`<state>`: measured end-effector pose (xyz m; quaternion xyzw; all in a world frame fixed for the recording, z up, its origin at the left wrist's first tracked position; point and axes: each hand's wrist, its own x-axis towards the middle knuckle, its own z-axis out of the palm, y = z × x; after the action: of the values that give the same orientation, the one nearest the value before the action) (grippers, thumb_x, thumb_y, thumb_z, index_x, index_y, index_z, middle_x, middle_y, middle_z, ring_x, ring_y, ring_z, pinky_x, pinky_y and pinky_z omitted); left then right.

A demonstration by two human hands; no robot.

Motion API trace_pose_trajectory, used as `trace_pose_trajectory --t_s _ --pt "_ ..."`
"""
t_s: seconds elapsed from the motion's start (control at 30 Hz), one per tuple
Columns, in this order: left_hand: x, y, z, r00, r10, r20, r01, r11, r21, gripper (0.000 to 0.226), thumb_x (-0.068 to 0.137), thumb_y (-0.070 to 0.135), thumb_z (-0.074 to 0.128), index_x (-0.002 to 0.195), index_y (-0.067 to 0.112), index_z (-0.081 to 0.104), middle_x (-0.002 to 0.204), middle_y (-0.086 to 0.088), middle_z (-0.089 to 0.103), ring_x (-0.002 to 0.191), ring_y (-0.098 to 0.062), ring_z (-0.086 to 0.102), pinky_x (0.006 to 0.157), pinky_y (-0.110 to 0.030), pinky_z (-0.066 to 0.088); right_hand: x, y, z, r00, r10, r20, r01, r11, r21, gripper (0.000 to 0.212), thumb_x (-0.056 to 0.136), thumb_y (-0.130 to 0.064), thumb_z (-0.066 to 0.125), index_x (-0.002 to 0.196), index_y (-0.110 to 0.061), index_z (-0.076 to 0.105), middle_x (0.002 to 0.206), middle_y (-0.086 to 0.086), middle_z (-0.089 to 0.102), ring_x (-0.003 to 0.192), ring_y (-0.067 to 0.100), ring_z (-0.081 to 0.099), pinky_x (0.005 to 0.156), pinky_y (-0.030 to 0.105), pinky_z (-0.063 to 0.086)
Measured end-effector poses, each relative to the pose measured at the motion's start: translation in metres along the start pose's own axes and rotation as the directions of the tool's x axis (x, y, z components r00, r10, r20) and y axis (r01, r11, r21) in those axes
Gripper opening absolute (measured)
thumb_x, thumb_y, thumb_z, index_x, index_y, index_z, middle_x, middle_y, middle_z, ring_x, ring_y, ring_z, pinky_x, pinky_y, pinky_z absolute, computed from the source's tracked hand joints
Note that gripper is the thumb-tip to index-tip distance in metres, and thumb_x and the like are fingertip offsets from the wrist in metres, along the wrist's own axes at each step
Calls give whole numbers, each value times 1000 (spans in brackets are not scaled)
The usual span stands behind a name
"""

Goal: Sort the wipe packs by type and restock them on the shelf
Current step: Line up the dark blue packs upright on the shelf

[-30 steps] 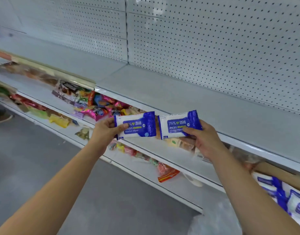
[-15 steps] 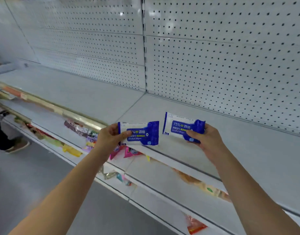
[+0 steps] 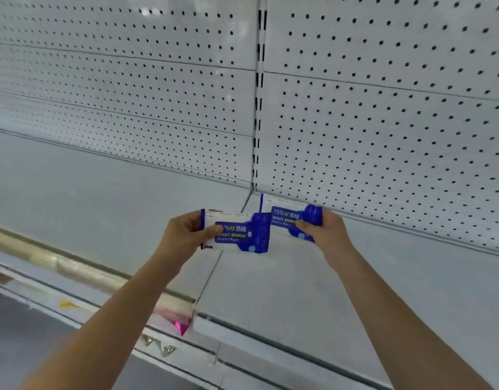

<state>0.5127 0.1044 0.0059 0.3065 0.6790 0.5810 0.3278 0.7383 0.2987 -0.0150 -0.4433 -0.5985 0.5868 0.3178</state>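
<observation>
Partly thumb-covered, left pack (image 3: 242, 238) sits pinched in left hand (image 3: 183, 235), right pack (image 3: 284, 217) in right hand (image 3: 330, 235).

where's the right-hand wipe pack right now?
Head view, just right of centre: the right hand grips the right wipe pack above the white shelf, close to the pegboard back panel, beside the left wipe pack held in the left hand.

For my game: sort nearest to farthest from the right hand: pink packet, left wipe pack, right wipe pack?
1. Right wipe pack: in the right hand.
2. Left wipe pack: beside it, leftward.
3. Pink packet: below, far left.
</observation>
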Motion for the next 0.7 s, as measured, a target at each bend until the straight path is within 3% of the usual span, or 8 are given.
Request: trace_pose_trajectory --t_s 0.17,0.3,0.4,0.5,0.63,0.7 --pt "71 -9 -36 992 -22 120 17 999 46 26 83 21 78 107 24 69 95 4 78 91 -14 75 76 -31 60 36 -8 55 990 20 -143 -30 998 -63 30 82 -4 78 108 -12 65 100 5 72 84 15 68 69 22 56" --pt "110 -5 -48 979 -27 203 17 999 48 24 82 20 78 103 26 69 91 9 78 90 -12 75 71 -25 60 63 -14 84 976 40 -214 -53 997 -55 35 80 -6 80 110 -15 65 106 6 70 99 25 68 86 39 59" --pt "132 -1 -48 973 -20 229 6 998 61 22 82 18 78 99 27 68 85 13 77 86 -8 74 63 -17 57 86 -18 101 972 27 -235 -44 997 -66 34 79 -6 82 105 -18 64 103 3 70 100 25 68 87 44 59" --pt "148 -3 -45 976 -27 218 17 999 45 24 81 18 79 101 24 68 86 10 78 85 -8 75 63 -16 57 105 -21 111 963 -66 -260 3 972 -237 30 79 -12 82 98 -25 62 96 -7 69 91 14 66 84 39 59" --pt "168 -4 -34 967 -26 253 23 1000 14 24 80 9 80 98 20 68 83 14 77 80 -7 75 61 -15 55 113 -20 124 926 -172 -335 -67 799 -598 32 83 -37 75 110 -28 62 99 -9 65 92 14 61 74 31 51" --pt "178 -6 -25 960 -18 281 12 1000 23 24 81 8 80 95 22 67 80 17 76 80 -5 74 61 -14 55 114 -21 126 928 -178 -328 -78 767 -637 33 83 -44 73 111 -28 62 98 -10 65 90 14 61 73 30 50"
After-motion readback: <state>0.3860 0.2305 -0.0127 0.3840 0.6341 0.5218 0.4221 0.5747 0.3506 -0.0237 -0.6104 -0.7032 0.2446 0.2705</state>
